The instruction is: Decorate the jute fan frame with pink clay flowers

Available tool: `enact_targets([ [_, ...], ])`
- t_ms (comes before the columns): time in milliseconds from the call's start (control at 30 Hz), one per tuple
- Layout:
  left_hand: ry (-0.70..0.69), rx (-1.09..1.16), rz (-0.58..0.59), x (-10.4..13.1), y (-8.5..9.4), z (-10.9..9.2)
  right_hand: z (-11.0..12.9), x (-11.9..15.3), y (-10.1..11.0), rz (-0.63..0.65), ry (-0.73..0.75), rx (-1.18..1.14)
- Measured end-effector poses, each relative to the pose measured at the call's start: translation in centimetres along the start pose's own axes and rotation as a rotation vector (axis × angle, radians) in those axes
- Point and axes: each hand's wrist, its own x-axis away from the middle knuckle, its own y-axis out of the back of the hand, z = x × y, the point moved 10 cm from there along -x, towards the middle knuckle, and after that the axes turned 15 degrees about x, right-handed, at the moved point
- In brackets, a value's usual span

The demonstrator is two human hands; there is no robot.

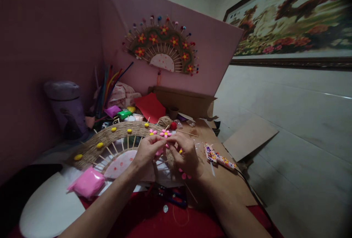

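Observation:
My left hand [149, 150] and my right hand [185, 153] meet above a half-round twine fan [107, 137]. Both are closed in a pinch, fingertips together; whatever they hold is too small to make out, though a bit of pink shows just below. Right behind the fingertips sits a pink-petalled flower [165, 133] on the fan's band, and a second pink flower [153, 132] is to its left. Yellow clay dots [100, 145] run along the band. Thin sticks join it to a pale half-disc [121, 164] with red spots. My right hand hides the fan's right part.
A pink clay packet [88, 182] lies front left, a white oval board [52, 208] beside it. At right is a flower-patterned glue gun [218, 156] on cardboard [233, 183]. Scissors [173, 196] lie in front. A finished fan [163, 49] hangs behind; a purple tumbler [67, 110] stands left.

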Motion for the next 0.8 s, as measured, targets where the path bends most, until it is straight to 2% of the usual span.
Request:
enact_targets([
  [67,-0.003,-0.020,-0.005,0.0,0.1,0.1,0.0,0.0,-0.3,0.022,-0.012,-0.007],
  [133,0.005,-0.016,-0.009,0.0,0.0,0.1,-0.6,0.0,-0.4,0.015,-0.091,-0.072],
  [267,0.056,0.143,-0.015,0.4,-0.3,-0.1,-4.1,0.8,-0.2,-0.077,-0.452,-0.372],
  [333,0.098,0.271,-0.075,0.6,0.1,0.0,-4.7,1.2,0.0,-0.108,-0.535,-0.437],
  [367,0.116,0.325,-0.080,0.6,0.0,0.0,-4.3,1.1,0.3,-0.112,-0.506,-0.413],
  [467,0.149,0.382,-0.026,0.6,-0.5,0.2,-1.1,0.3,1.0,-0.093,-0.244,-0.227],
  [533,0.137,0.373,-0.044,0.6,-0.4,0.4,0.7,0.2,1.0,-0.081,-0.122,-0.104],
  [667,0.091,0.342,-0.058,0.6,-0.4,0.6,2.2,0.5,-0.2,-0.007,0.005,0.076],
  [800,0.092,0.369,-0.063,0.7,-0.3,0.5,2.7,0.7,-0.5,0.020,0.092,0.049],
])
